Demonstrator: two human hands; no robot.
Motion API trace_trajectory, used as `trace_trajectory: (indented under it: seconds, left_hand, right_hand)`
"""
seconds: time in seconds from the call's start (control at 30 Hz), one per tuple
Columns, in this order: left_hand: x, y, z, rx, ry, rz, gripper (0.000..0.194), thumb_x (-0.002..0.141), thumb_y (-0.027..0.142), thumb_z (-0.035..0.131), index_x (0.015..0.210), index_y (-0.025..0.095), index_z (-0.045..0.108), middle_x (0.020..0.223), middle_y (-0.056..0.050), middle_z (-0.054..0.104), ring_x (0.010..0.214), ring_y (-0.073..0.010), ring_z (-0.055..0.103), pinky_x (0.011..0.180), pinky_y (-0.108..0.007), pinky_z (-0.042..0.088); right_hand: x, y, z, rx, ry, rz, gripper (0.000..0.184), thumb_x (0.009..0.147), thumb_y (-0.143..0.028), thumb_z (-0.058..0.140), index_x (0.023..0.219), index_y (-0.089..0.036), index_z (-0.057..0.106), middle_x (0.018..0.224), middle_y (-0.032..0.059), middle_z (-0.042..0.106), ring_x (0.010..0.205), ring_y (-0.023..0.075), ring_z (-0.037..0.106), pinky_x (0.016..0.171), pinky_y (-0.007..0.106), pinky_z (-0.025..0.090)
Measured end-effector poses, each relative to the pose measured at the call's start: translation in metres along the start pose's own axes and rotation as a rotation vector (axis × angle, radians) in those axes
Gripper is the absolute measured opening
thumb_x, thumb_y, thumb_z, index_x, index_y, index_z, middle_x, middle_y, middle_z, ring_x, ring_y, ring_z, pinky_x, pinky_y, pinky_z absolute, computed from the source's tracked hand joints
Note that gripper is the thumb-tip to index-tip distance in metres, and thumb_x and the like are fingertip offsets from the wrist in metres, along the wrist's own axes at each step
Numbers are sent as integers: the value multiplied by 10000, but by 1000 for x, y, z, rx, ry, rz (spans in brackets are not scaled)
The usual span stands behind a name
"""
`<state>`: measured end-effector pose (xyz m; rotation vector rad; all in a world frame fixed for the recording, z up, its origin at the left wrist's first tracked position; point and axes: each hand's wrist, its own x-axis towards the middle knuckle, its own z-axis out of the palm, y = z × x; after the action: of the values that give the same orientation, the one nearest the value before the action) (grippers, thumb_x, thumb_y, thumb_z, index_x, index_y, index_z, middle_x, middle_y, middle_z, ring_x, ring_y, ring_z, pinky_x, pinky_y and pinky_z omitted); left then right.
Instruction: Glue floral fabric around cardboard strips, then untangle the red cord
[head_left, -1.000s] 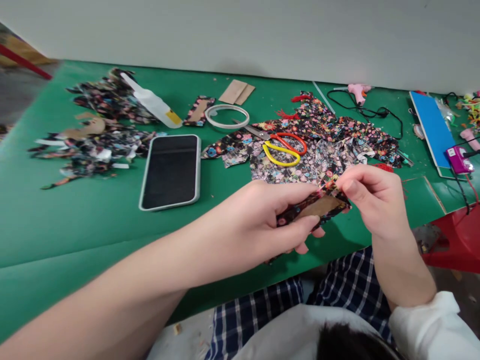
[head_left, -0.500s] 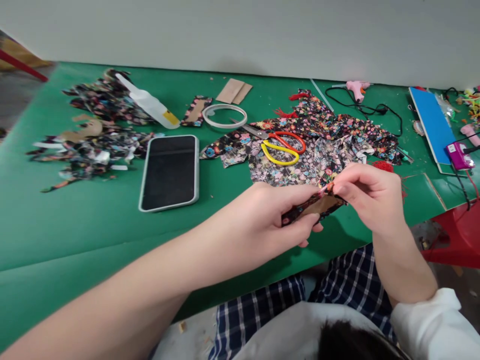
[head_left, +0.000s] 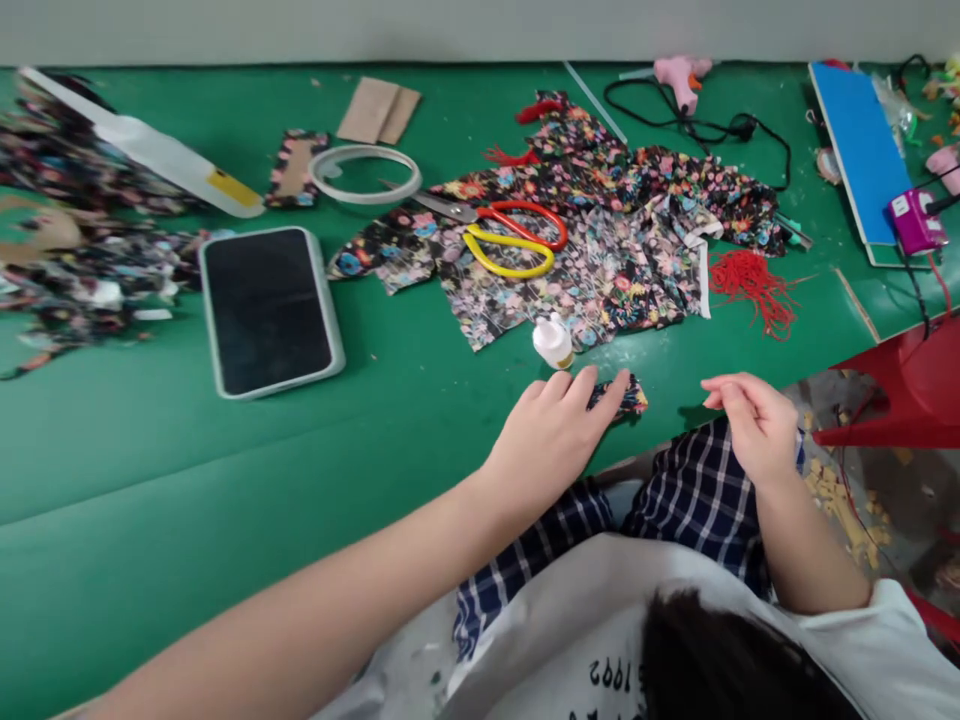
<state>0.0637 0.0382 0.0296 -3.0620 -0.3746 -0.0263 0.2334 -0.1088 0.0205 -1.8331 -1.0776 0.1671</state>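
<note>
My left hand (head_left: 551,430) rests palm down at the table's front edge, its fingers curled over a small piece covered in black floral fabric (head_left: 628,398). The thumb is hidden, and most of the piece lies under the fingers. Just beyond the fingertips is a small white bottle (head_left: 553,342). To the right, my right hand (head_left: 757,425) hovers near the edge with its fingers closed in a pinch; whatever they may hold is too small to make out. Scissors (head_left: 517,240) with one red and one yellow handle lie on the floral fabric (head_left: 570,290) behind the bottle.
On the green table (head_left: 405,430) lie a phone (head_left: 268,312), a roll of tape (head_left: 365,197), cardboard pieces (head_left: 379,112), fabric scraps (head_left: 97,280) and a white applicator bottle (head_left: 172,160). Red tassels (head_left: 754,290), a pink glue gun (head_left: 681,80) and a blue board (head_left: 859,150) are rightward.
My left hand has lowered the fabric-covered piece to the table edge. My right hand has let go of it and moved right. The small white bottle now shows. The view has shifted.
</note>
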Motion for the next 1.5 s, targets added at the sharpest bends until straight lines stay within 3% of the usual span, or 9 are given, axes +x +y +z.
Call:
trace_trajectory:
  seconds: [0.1, 0.2, 0.33, 0.47, 0.63, 0.77, 1.1, 1.5]
  left_hand:
    - [-3, 11, 13, 35, -9, -20, 491, 913, 376, 486, 1339, 131, 493, 1176, -191, 618, 880, -282, 626, 671, -380, 524]
    - [-10, 13, 16, 10, 82, 15, 626, 871, 497, 516, 1330, 73, 493, 1311, -219, 545, 1093, -348, 569, 843, -456, 510]
    - [-17, 9, 19, -67, 188, 124, 488, 932, 392, 444, 1297, 80, 526, 1338, -172, 546, 1238, -306, 502, 1010, -438, 436]
    - [-12, 10, 23, -146, 201, 223, 399, 951, 319, 412, 1241, 95, 570, 1284, -141, 599, 1214, -267, 539, 1001, -407, 465]
    - [-6, 12, 25, -184, 218, 274, 416, 930, 334, 460, 1174, 26, 596, 1222, -188, 629, 1148, -299, 588, 942, -416, 526]
    - [-7, 9, 22, -205, 197, 282, 502, 904, 436, 492, 1178, 27, 590, 1225, -196, 625, 1149, -312, 587, 929, -429, 539]
    - [0, 10, 19, -251, 248, 252, 351, 873, 334, 533, 1056, 63, 660, 1109, -155, 693, 1049, -291, 645, 840, -396, 578]
    - [2, 10, 13, -222, 121, 251, 361, 880, 346, 520, 1085, 73, 637, 1153, -169, 666, 1104, -297, 613, 887, -416, 556]
  right_hand:
    - [-16, 11, -5, -55, -59, -7, 206, 880, -247, 505, 806, -206, 693, 661, 0, 694, 629, 110, 638, 617, 256, 517]
    - [-20, 14, -8, -75, -87, -50, 199, 870, -235, 517, 787, -205, 695, 689, 9, 713, 646, 118, 646, 634, 269, 526]
    - [-21, 16, -5, -52, -60, -48, 208, 867, -225, 515, 774, -203, 700, 691, 11, 719, 643, 120, 649, 631, 272, 528]
    - [-24, 16, 3, -13, -80, -74, 212, 862, -218, 518, 762, -196, 703, 662, 11, 712, 606, 118, 633, 602, 273, 517]
    - [-25, 16, 7, -2, -84, -76, 213, 863, -201, 514, 754, -190, 696, 661, 14, 711, 596, 116, 625, 584, 272, 505]
    - [-24, 15, 7, -4, -81, -91, 210, 857, -186, 519, 736, -185, 691, 639, 13, 702, 575, 113, 612, 571, 270, 494]
    - [-23, 15, 10, -30, -71, -129, 202, 854, -176, 528, 716, -176, 676, 611, 10, 685, 554, 105, 591, 559, 259, 474]
    - [-25, 23, 16, -50, -46, -92, 243, 860, -215, 511, 693, -194, 685, 585, 12, 667, 550, 124, 580, 569, 293, 464]
